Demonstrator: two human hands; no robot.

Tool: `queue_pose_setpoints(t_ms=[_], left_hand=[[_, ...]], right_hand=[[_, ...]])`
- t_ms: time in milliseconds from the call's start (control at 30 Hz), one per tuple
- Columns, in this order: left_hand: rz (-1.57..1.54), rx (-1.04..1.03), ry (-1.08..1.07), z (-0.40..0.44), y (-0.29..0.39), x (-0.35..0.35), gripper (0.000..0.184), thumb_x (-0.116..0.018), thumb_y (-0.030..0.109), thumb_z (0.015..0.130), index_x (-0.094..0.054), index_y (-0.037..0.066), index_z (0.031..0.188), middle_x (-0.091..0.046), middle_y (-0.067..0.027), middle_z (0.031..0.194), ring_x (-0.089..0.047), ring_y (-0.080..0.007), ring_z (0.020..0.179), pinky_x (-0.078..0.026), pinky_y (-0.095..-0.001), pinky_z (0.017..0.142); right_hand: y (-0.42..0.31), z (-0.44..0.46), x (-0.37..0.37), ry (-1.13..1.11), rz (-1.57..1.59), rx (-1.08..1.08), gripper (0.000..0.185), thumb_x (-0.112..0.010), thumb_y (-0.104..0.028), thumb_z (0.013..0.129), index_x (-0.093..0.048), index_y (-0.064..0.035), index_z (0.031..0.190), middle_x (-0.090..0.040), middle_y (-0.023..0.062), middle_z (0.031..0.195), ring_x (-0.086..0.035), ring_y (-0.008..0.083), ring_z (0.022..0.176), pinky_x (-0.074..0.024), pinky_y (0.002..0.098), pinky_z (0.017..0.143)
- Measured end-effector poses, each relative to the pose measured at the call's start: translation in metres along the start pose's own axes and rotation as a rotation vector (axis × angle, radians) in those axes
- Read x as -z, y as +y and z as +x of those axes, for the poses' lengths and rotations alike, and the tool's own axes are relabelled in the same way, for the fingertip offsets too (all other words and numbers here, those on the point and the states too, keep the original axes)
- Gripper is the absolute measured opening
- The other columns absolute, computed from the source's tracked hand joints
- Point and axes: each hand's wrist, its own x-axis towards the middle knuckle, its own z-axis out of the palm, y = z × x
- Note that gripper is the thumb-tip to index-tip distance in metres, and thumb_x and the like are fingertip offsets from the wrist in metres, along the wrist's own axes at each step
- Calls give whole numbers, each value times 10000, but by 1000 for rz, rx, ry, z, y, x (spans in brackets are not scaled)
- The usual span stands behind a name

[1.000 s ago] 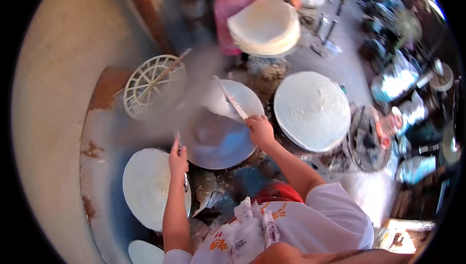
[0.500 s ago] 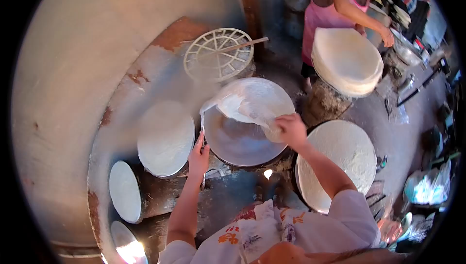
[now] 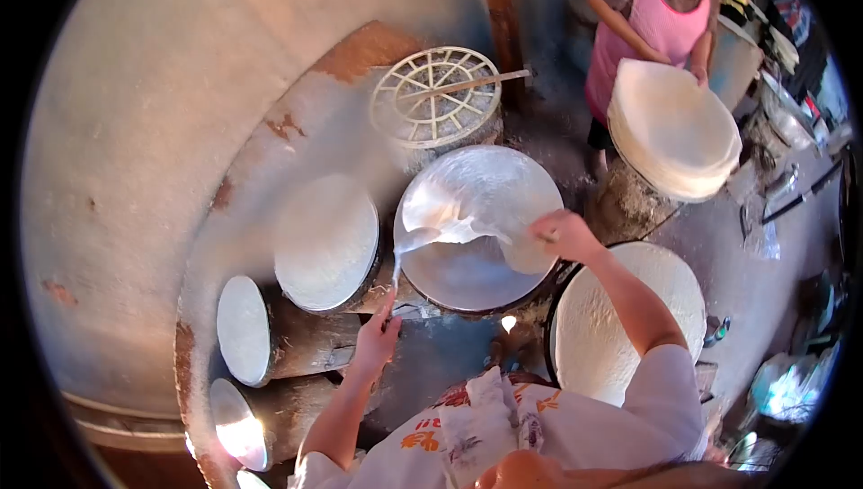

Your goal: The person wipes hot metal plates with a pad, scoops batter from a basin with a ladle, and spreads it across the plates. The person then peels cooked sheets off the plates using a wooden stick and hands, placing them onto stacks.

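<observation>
A large round pan (image 3: 467,282) stands in the middle, its far part coated with pale batter (image 3: 485,174) and its near part bare grey metal. My left hand (image 3: 378,338), at the pan's near left, is closed on the handle of a ladle (image 3: 416,239), whose bowl is over the pan's left edge. My right hand (image 3: 564,235) is at the pan's right rim, fingers wrapped round a blurred, pale flat tool (image 3: 528,253) that touches the batter.
Round pans with pale sheets stand at left (image 3: 326,242), far left (image 3: 243,329) and lower right (image 3: 629,318). A spoked rack (image 3: 436,98) with a stick lies behind. A person in a pink apron (image 3: 661,13) stands beside stacked sheets (image 3: 674,129).
The view has swung leftward. The ladle has come into sight over the pan's left edge. The flat tool still moves at the pan's right side. The co-worker's hands have drawn in behind the stack.
</observation>
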Motion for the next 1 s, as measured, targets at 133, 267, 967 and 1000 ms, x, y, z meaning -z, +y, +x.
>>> queue_pose_setpoints(t_ms=[133,267,967,1000], left_hand=[[77,105,-99,6,30,-14,505,-512,171,935,-377,278,1410,-624,-48,812,-436,-87,446,-409,-257,432],[99,235,-148,-25,17,-11,526,-529,196,931,-357,290,1419,-599,-37,730,-444,-84,437,-419,-256,425],[-321,203,-64,-37,5,8,528,-465,138,956,-292,208,1451,-347,44,541,-341,-61,384,-316,-237,345],[-343,217,-64,-30,2,7,531,-468,144,957,-290,222,1451,-338,46,540,-335,-63,385,-314,-241,347]], right_hand=[[42,63,-17,47,-125,86,279,-666,-13,615,-691,-70,886,-670,101,902,-622,275,798,-497,351,724],[1,24,-19,-280,67,-90,268,-663,-21,625,-688,-62,889,-649,105,827,-606,267,722,-484,337,656],[-12,-35,14,-228,176,-233,302,-631,32,614,-688,-65,894,-667,84,897,-628,265,844,-503,326,748],[-16,-39,0,-119,56,-121,294,-627,24,618,-683,-65,893,-664,87,924,-621,280,860,-502,328,759]])
